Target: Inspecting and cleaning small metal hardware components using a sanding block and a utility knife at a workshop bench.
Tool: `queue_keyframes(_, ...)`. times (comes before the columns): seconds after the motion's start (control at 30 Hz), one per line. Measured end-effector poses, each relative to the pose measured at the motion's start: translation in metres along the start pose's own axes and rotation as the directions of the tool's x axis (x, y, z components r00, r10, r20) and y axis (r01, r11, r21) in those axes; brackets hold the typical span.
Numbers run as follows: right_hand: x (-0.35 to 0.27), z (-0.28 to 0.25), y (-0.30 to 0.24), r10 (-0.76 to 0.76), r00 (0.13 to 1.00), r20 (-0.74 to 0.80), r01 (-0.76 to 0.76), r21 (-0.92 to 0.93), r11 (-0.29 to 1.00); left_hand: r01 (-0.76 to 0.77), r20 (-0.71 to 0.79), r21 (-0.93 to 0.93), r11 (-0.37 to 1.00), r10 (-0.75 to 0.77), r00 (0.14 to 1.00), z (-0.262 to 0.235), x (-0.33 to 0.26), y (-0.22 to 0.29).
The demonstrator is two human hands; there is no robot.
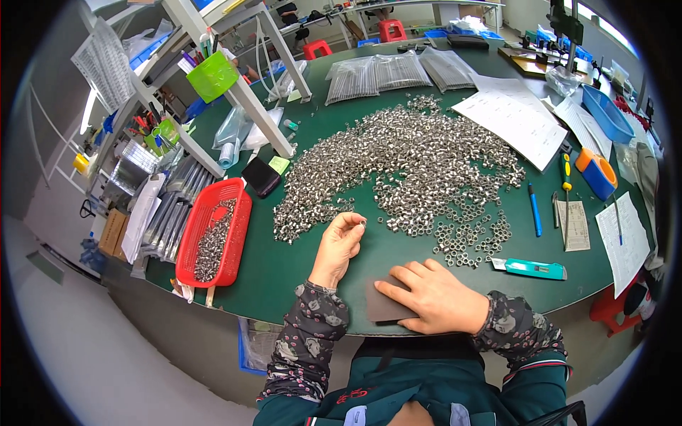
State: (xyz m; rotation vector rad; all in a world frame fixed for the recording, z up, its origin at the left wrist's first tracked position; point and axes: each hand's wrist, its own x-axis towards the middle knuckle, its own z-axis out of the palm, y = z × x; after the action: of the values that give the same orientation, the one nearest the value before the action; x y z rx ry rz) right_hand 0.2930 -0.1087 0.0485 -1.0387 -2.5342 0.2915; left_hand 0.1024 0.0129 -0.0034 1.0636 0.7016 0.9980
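Observation:
My left hand (337,248) is closed in a pinch, thumb and forefinger gripping a small shiny metal ring (363,223). It is raised near the front edge of the large pile of metal rings (419,153). My right hand (440,297) lies flat with its fingers outstretched. Under its fingertips is a brownish-grey flat sheet (376,305), perhaps sandpaper, at the table's near edge; the palm and fingers hide part of it. More rings (465,241) are spread in a loose single layer at the pile's near right.
A red plastic basket (182,238) of small metal parts stands at left, beside a black phone (261,176). On the right lie a teal utility knife (533,269), blue pen (534,209), yellow-handled screwdriver (565,170) and papers (511,121). Bagged metal rods (391,73) lie behind the pile.

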Motion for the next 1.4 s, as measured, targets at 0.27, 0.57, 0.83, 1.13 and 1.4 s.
queue_keyframes(0.27,-0.072,-0.057,0.033,0.381,0.812,-0.442,-0.518,-0.246,0.819,-0.027,0.012,0.036,0.999,0.026,1.0,0.006,0.006,0.002)
queue_keyframes(0.57,-0.061,-0.093,0.023,0.44,0.834,-0.333,-0.533,-0.282,0.798,0.004,-0.027,0.24,0.971,0.002,1.0,0.021,-0.001,0.004)
queue_keyframes(0.83,0.107,-0.062,0.056,0.342,0.899,-0.272,-0.324,0.112,0.939,-0.287,-0.067,0.014,0.958,0.287,0.955,0.023,-0.02,0.013)
queue_keyframes(1.13,0.321,0.017,0.064,0.299,0.954,-0.009,-0.295,0.146,0.944,-0.415,-0.201,-0.057,0.908,0.397,0.896,0.022,-0.045,0.034)
queue_keyframes(1.4,0.454,0.059,0.101,-0.142,0.829,-0.541,-0.013,-0.273,0.962,-0.432,-0.436,-0.359,0.827,0.26,0.861,0.022,-0.034,0.029)
